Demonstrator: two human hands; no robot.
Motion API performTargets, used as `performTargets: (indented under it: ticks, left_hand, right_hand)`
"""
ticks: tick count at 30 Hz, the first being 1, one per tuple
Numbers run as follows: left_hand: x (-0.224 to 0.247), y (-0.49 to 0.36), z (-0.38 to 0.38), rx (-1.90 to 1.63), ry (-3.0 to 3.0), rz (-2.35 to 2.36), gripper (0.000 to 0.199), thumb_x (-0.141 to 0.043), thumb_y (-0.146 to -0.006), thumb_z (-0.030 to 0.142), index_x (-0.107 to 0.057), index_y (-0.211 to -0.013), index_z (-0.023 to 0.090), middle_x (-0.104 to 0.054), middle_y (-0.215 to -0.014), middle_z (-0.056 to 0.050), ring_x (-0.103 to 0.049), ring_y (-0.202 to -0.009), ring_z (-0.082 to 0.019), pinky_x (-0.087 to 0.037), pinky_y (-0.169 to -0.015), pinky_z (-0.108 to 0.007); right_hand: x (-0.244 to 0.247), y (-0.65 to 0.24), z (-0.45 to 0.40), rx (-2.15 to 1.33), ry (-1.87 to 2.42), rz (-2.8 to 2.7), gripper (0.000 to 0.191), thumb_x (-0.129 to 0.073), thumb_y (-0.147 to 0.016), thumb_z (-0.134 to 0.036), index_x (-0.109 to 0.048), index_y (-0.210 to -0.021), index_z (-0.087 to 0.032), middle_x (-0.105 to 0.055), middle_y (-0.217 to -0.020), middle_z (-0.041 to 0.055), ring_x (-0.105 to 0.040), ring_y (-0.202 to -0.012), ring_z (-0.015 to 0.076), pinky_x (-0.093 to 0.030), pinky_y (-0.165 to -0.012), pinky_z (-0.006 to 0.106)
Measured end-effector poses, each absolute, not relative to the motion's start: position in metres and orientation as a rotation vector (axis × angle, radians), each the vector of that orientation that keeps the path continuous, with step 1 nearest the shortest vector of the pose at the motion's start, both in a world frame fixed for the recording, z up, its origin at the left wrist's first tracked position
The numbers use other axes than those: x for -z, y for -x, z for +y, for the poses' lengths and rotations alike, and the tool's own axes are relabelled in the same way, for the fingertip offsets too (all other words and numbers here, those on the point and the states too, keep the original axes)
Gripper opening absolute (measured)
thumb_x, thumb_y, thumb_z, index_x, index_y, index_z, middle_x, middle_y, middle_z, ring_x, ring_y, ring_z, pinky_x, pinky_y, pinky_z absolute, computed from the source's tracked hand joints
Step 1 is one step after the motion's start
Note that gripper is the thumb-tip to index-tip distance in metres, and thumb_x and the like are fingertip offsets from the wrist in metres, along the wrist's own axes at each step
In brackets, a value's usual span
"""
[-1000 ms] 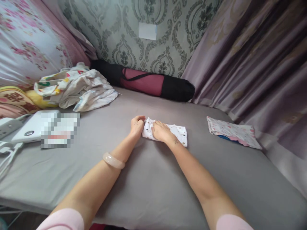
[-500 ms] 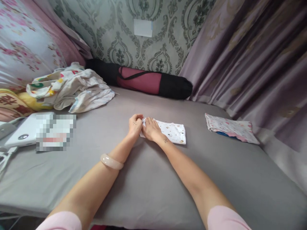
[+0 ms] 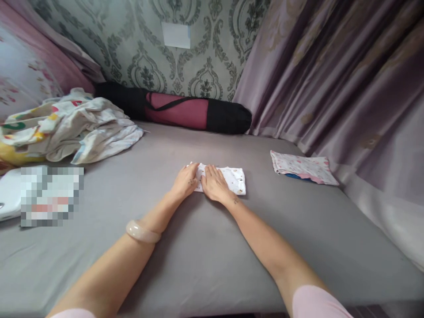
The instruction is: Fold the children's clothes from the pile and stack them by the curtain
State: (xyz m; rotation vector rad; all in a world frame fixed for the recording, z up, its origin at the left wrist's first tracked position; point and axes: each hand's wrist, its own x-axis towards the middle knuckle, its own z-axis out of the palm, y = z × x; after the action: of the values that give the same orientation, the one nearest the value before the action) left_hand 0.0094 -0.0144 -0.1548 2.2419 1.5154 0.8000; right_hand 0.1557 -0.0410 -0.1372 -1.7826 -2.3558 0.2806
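A folded white cloth with small printed figures (image 3: 236,180) lies on the grey sheet in front of me. My right hand (image 3: 216,183) presses flat on its middle, fingers stretched out. At the cloth's left end rests my left hand (image 3: 186,180), its fingers extended over the edge and touching the fabric. The palm sides of both hands are hidden. A pale bangle (image 3: 143,232) circles my left forearm.
Another folded printed cloth (image 3: 303,167) lies to the right near the curtain (image 3: 274,66). Crumpled cloths (image 3: 96,126) heap at the left, behind a white device (image 3: 20,190) and a blurred-out item (image 3: 53,194). A long black-and-maroon bag (image 3: 179,110) lies along the wall.
My left hand has opened from a curled grip and now lies over the cloth's left end. My right hand has shifted slightly right along the cloth. The view has turned right.
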Motion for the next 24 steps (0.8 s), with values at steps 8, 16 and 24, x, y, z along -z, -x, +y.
performTargets:
  ticks: [8,16,24]
  left_hand:
    - [0.147,-0.022,-0.031,-0.747,-2.612,1.491,0.048,-0.035,-0.089,0.011,-0.051,-0.135,0.011,-0.056,-0.140,-0.015,-0.042,-0.139,-0.026,-0.022,-0.119,-0.046]
    - [0.147,-0.045,-0.029,-0.834,-2.638,1.481,0.047,-0.030,-0.097,0.020,-0.046,-0.140,0.010,-0.047,-0.148,-0.016,-0.034,-0.144,-0.026,-0.021,-0.119,-0.048]
    - [0.163,-0.042,-0.020,-0.439,-2.597,1.556,0.049,-0.030,-0.100,0.035,-0.050,-0.137,0.010,-0.048,-0.147,-0.016,-0.037,-0.141,-0.030,-0.028,-0.116,-0.049]
  right_hand:
    - [0.130,-0.183,-0.049,-0.160,1.873,-2.310,0.062,-0.023,-0.099,-0.031,-0.029,-0.150,0.004,-0.024,-0.159,0.0204,-0.016,-0.149,0.0292,-0.010,-0.121,0.044]
    - [0.136,-0.190,-0.053,-0.068,1.782,-2.292,0.060,-0.025,-0.096,-0.024,-0.032,-0.149,0.002,-0.028,-0.158,0.0177,-0.017,-0.149,0.0265,-0.008,-0.121,0.042]
    - [0.141,-0.196,-0.049,-0.219,1.787,-2.381,0.060,-0.022,-0.099,-0.029,-0.032,-0.150,-0.001,-0.029,-0.158,0.0151,-0.023,-0.148,0.0253,-0.013,-0.121,0.040]
